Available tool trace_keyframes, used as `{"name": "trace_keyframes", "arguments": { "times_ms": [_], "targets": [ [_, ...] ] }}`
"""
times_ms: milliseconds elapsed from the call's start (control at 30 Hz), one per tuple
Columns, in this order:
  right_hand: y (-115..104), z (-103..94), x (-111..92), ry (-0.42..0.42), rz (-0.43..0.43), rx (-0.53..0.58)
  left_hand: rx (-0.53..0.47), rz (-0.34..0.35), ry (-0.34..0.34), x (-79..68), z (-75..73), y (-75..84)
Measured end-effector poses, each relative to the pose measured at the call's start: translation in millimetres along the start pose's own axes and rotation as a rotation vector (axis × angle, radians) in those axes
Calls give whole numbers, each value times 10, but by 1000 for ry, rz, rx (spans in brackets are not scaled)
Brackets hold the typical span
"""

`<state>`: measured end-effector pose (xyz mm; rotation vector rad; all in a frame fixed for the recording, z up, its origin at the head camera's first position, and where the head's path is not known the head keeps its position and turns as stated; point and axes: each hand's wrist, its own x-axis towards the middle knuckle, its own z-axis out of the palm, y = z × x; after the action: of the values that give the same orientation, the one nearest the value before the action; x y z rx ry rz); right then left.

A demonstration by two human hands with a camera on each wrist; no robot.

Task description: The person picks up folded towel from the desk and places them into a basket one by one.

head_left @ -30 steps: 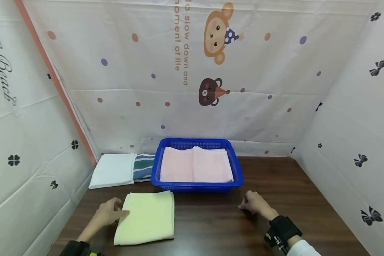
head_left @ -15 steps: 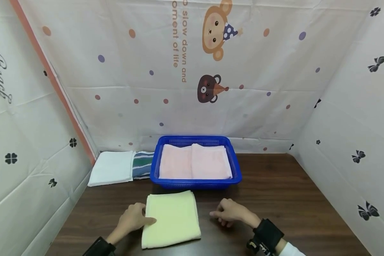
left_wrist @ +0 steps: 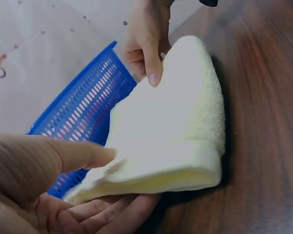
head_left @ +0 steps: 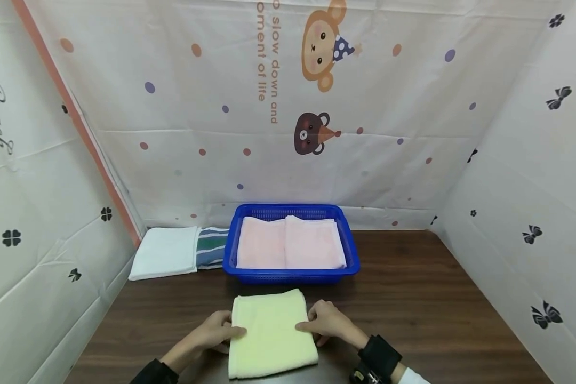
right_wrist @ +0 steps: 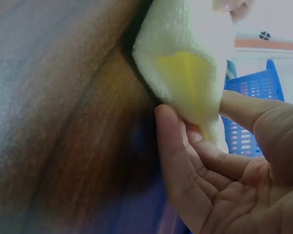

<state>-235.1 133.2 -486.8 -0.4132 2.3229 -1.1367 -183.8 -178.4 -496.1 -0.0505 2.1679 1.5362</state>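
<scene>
A folded yellow towel (head_left: 271,335) is held between the two hands in front of the basket. My left hand (head_left: 216,333) grips its left edge, thumb on top and fingers underneath, as the left wrist view shows on the towel (left_wrist: 161,117). At the right edge my right hand (head_left: 328,322) pinches it the same way; in the right wrist view the thumb and fingers close on the layered side of the towel (right_wrist: 185,73). Behind it stands a blue plastic basket (head_left: 293,276) with two folded pink towels (head_left: 314,242) side by side inside.
Left of the basket lie a folded white towel (head_left: 165,253) and a green and blue striped towel (head_left: 212,246), partly hidden by the basket. Everything rests on a dark wooden table (head_left: 413,309). Printed white cloth walls (head_left: 197,176) enclose the back and both sides.
The left hand has brought the yellow towel rightward to the front of the basket. My right hand has moved left and taken hold of the towel's right edge.
</scene>
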Motion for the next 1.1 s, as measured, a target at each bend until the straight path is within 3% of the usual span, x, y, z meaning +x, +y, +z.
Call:
{"name": "trace_keyframes", "arguments": {
  "times_ms": [133, 367, 533, 667, 833, 900, 1000, 1100],
  "targets": [
    [18, -26, -6, 27, 9, 36, -70, -80, -33, -3, -31, -37],
    [38, -20, 24, 75, 18, 158, -109, -94, -75, 33, 14, -49],
    [46, -1, -6, 81, 50, 199, -145, -56, -125, 6, 16, -16],
    [-51, -27, -158, 65, -43, 227, -197, 16, -193, -179, -68, 93],
    [-387, -217, -352, 51, -215, 305, -253, 159, -260, -414, -313, 417],
    [-563, -374, -329, 76, -261, 307, -228, 214, -235, -418, -437, 627],
    [-826, -664, -127, 156, -251, 291, -148, 268, -135, -264, -627, 997],
    [-1040, -971, 217, 218, -171, 258, -50, 238, -12, 49, -802, 1337]
  ]
}}
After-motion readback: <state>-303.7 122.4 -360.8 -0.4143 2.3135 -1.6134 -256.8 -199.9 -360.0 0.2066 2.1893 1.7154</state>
